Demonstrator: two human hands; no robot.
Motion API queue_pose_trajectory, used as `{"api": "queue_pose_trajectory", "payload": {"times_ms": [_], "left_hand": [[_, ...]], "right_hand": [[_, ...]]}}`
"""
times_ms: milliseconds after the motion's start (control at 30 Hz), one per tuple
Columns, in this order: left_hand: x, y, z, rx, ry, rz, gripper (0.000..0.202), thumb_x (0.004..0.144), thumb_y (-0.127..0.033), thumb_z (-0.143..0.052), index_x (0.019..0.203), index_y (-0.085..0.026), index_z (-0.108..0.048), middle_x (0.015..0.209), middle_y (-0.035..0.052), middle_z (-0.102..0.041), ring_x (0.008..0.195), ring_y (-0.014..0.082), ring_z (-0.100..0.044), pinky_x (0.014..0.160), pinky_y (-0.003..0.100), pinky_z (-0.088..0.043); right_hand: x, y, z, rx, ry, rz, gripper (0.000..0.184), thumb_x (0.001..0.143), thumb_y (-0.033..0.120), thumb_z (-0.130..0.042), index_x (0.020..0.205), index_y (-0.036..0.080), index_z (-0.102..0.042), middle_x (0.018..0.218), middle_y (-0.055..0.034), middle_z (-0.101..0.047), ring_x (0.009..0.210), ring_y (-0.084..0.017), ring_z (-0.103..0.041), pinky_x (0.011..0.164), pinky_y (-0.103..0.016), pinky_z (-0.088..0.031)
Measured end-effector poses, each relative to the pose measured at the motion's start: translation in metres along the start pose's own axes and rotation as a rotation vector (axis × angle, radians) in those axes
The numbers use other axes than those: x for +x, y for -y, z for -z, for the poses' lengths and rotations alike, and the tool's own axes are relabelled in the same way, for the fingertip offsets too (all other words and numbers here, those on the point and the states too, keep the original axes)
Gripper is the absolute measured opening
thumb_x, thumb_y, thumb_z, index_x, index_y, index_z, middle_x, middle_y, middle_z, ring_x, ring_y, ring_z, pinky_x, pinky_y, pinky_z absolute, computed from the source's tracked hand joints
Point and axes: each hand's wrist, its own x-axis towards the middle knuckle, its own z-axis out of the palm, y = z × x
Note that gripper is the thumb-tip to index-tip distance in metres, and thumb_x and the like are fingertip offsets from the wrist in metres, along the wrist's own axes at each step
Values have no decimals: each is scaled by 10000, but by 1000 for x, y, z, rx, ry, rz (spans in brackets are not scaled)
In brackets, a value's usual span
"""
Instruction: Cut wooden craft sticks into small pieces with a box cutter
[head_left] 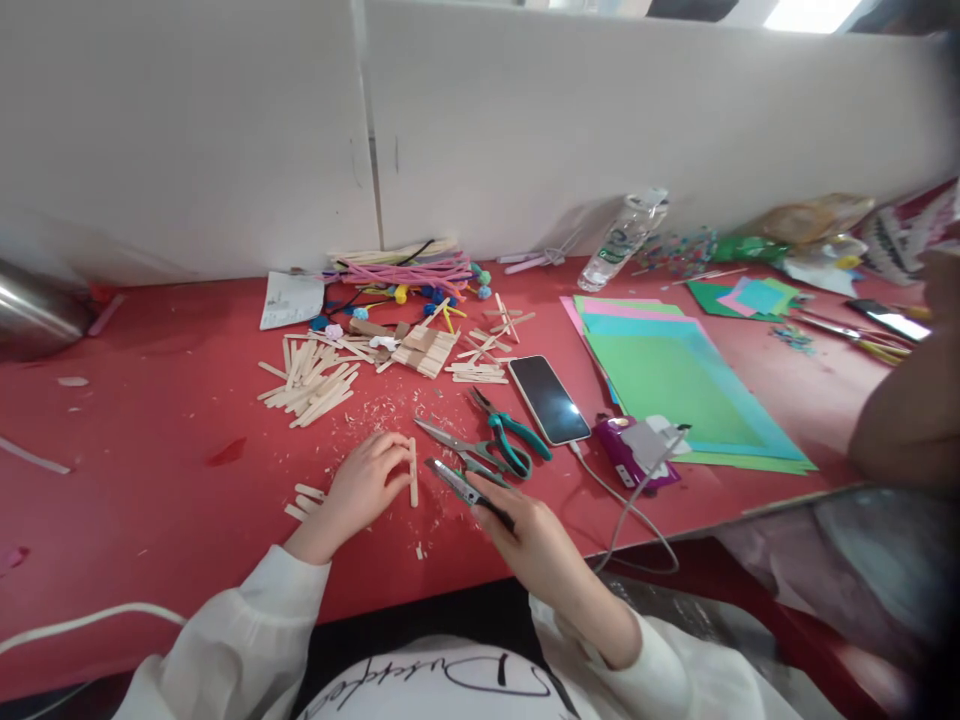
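"How do the edges run, starting from the left?"

"A metal container stands at the far left of the counter. Between it and the left sleeve lies a broad red stretch with a few scraps. A white partition borders the back, and the front edge passes close to the person's body."

"And the room around the hands?"

"A pile of sticks lies beyond the left hand, and shavings are scattered around its fingers. On the right it tightens: scissors, pliers and a phone lie just past the right hand. Further right come a purple pack and coloured paper, then another person's arm."

"Where is the piece being worked?"

"The wooden stick is at the left hand's fingertips, pinched between thumb and fingers, its length running away from the body."

"And the right hand?"

"Closed around the handle of a cutter. The blade points left toward the stick, near it, with a small gap between. The scissors' tips lie just beyond the stick's far end."
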Motion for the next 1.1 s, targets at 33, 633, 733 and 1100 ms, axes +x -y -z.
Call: {"api": "queue_pose_trajectory", "payload": {"times_ms": [33,633,733,1100], "left_hand": [[1,-2,0,0,-5,-2,117,838,-145,-526,892,-212,-605,1020,42,-614,1006,200,-559,884,365,-464],[7,-6,-17,150,-34,19,168,881,-149,-457,750,-169,-561,821,77,-568,832,243,-508,763,386,-443],[7,-7,-20,160,-28,4,169,887,-156,-434,772,-170,-557,845,84,-567,843,250,-494,779,397,-436],[-4,4,15,128,-22,52,296,914,-245,-355,670,-200,-516,706,40,-532,750,216,-509,706,363,-457]], "right_hand": [[0,-1,-2,-42,-10,13,387,877,252,-438,1231,168,-571,1114,-106,-675,977,-243,-649,812,-364,-522],[5,2,-17,-223,-41,34,368,870,203,-448,1211,166,-583,988,-96,-707,867,-234,-681,689,-312,-557],[6,4,-17,-259,-40,36,366,869,191,-449,1204,156,-591,977,-104,-706,858,-240,-684,677,-308,-557],[3,1,-16,-321,-70,43,369,858,196,-479,1209,176,-591,952,-106,-707,814,-240,-695,640,-316,-570]]}}
